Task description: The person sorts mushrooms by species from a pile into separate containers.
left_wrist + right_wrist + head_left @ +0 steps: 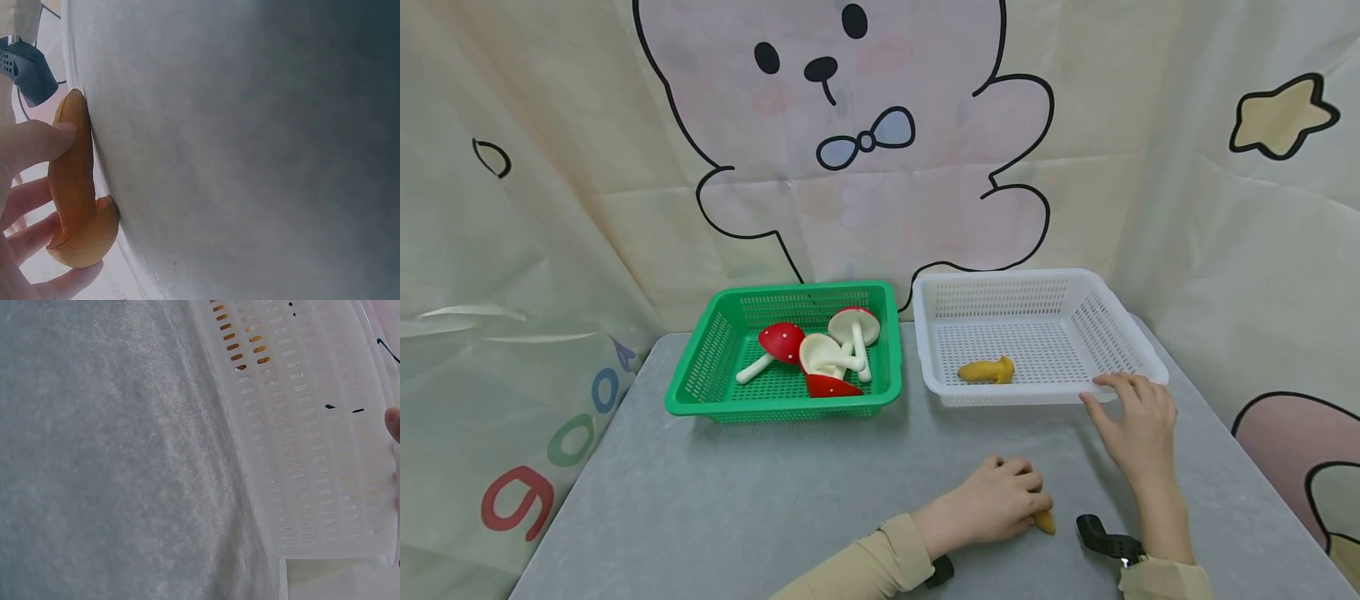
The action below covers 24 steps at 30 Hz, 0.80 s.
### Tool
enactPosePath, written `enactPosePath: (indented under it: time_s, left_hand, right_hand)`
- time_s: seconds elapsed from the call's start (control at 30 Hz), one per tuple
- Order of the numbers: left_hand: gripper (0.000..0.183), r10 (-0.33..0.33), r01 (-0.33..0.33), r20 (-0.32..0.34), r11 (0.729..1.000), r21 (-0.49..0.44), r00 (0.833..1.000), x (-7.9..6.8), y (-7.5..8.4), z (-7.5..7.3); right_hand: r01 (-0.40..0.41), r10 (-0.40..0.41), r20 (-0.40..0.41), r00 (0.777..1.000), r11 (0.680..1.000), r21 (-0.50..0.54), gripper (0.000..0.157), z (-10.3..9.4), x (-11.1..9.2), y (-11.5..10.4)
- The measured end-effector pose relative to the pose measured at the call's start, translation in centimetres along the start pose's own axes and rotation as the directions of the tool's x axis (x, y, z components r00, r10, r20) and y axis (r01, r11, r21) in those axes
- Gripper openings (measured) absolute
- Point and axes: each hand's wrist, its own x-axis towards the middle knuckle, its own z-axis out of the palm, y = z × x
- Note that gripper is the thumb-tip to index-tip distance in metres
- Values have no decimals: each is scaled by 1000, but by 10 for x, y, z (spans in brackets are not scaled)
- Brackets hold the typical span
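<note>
My left hand (992, 502) is low over the table and grips a yellow-brown toy mushroom (76, 181). The thumb presses its stem and the other fingers lie behind it and by the cap. In the head view only the tip of this mushroom (1044, 522) shows past the fingers. At the front right corner of the white basket (1000, 398), my right hand (1138, 425) holds the rim, thumb on the near side and fingers over the edge. A similar yellow-brown mushroom (985, 371) lies inside that basket.
To the left of the white basket stands a green basket (782, 408) with several red-capped, white-stemmed toy mushrooms (782, 342). Both baskets are at the back of the grey table (737, 500), before a printed curtain (1097, 167). Black straps (1105, 540) are on the wrists.
</note>
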Motion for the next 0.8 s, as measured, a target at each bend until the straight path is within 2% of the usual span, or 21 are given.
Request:
enactPosePath:
  time_s: [0.3,0.8]
  left_hand:
    - [24,-1,1,8,1000,1,1000,0,0,-3]
    - [21,-26,26,-51,1000,-6,998,0,-4,-9]
  right_hand:
    - [-9,9,4,1000,1000,4,34,0,0,0]
    - [-4,4,2,1000,1000,7,35,0,0,0]
